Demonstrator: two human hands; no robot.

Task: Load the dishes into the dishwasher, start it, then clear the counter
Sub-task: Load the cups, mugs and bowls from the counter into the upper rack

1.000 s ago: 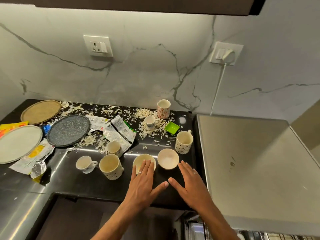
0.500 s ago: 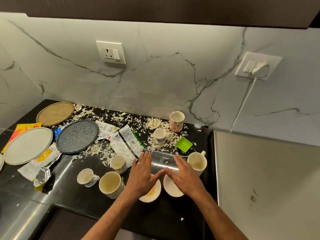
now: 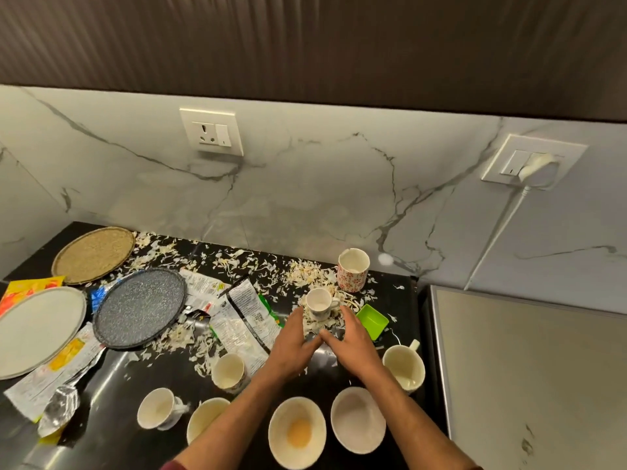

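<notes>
since half a second ago your hands have left the two white bowls [image 3: 297, 432] and reached further back. left to right: round white plate [image 3: 37, 330], speckled grey plate [image 3: 139, 308], crumpled foil wrappers [image 3: 242, 320]. your left hand [image 3: 293, 347] and right hand [image 3: 353, 340], fingers straight and gripping nothing, flank a small white cup [image 3: 319, 304] amid pale shreds [image 3: 308, 276] on the black counter [image 3: 112, 432]. square green dish [image 3: 372, 321] just beside; patterned mug [image 3: 353, 270] behind.
</notes>
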